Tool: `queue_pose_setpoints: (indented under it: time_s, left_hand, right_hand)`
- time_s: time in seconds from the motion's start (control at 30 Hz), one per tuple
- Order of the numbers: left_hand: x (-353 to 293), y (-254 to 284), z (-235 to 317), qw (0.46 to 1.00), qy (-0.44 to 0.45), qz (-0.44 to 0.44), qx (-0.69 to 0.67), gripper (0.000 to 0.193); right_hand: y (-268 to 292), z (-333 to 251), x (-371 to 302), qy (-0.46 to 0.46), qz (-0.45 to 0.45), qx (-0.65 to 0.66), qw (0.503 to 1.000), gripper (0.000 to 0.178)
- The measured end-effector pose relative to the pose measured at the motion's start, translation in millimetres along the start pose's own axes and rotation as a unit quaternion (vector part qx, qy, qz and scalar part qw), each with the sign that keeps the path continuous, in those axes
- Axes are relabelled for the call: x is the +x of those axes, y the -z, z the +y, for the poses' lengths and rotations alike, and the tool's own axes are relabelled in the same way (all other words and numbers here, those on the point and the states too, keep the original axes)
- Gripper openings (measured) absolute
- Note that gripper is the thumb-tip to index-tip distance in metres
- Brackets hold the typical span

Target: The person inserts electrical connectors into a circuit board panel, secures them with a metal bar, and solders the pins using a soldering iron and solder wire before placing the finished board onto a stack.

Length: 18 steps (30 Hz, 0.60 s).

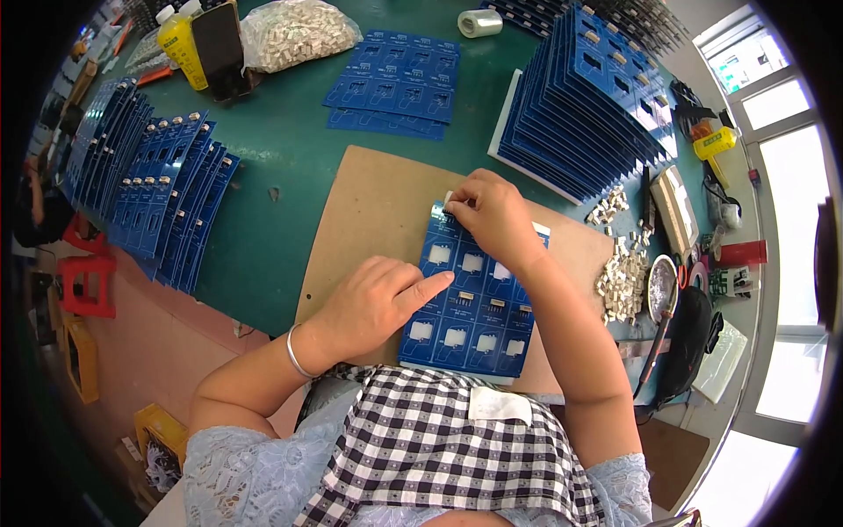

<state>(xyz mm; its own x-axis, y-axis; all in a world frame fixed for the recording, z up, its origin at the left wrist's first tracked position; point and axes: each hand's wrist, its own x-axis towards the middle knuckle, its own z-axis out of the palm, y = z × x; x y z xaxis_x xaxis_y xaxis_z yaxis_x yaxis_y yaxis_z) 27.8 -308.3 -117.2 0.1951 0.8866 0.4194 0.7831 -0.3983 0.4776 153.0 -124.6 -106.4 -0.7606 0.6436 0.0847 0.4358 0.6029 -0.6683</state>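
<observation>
A blue circuit board panel (pixel 468 307) with white cut-out areas and several small connectors lies on a brown board (pixel 351 224) in front of me. Over the panel's far left corner, my right hand (pixel 490 215) pinches a small white connector (pixel 449 198) between thumb and fingertips. How the connector meets the panel is partly hidden by the fingers. My left hand (pixel 373 303) rests at the panel's left side, its index finger stretched out across the surface and the other fingers loosely bent. It holds nothing that I can see.
Loose white connectors (pixel 622 279) lie to the right, beside a small bowl (pixel 661 285) and orange-handled scissors (pixel 681 274). Tall stacks of blue panels (pixel 580 97) stand far right, with more panels (pixel 162 189) at left. Behind are a bag of connectors (pixel 299 37) and a phone (pixel 218 53).
</observation>
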Motion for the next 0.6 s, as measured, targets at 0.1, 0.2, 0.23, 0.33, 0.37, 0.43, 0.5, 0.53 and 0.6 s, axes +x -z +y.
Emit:
queue_pose_setpoints:
  time_s: [0.1,0.2,0.23,0.33,0.37,0.43,0.5,0.53,0.6]
  left_hand:
    - [2,1,-2,1.0,0.005,-0.008,0.008,0.043]
    - [6,-2,1,0.999,-0.002,-0.006,0.036,0.046]
    - [6,-2,1,0.999,0.005,-0.014,0.04,0.047]
    - [-1,-1,1,0.998,0.024,-0.017,0.052,0.047]
    - [0,-5,1,0.999,-0.006,-0.018,0.044,0.047]
    - [-2,-4,3,0.998,0.013,-0.017,0.051,0.047]
    - [-2,-6,6,0.998,-0.005,-0.019,0.061,0.05]
    - [-2,-7,7,0.997,-0.006,-0.02,0.069,0.052]
    - [1,-13,4,0.997,-0.001,-0.038,0.061,0.052]
  right_hand:
    - [-12,7,-7,0.135,0.076,-0.073,0.985,0.008]
    - [-25,27,-16,0.136,-0.027,-0.25,0.958,0.007]
    - [-31,25,-14,0.113,0.012,-0.205,0.972,0.01]
    - [-34,8,-15,0.131,0.086,-0.144,0.977,0.007]
    - [-38,9,-17,0.151,0.126,-0.144,0.97,0.008]
    - [-35,1,-23,0.157,0.131,-0.151,0.967,0.01]
    - [-29,1,-26,0.156,0.13,-0.167,0.965,0.01]
    - [-25,1,-29,0.138,0.113,-0.171,0.969,0.011]
    - [-11,4,-39,0.115,0.1,-0.174,0.973,0.012]
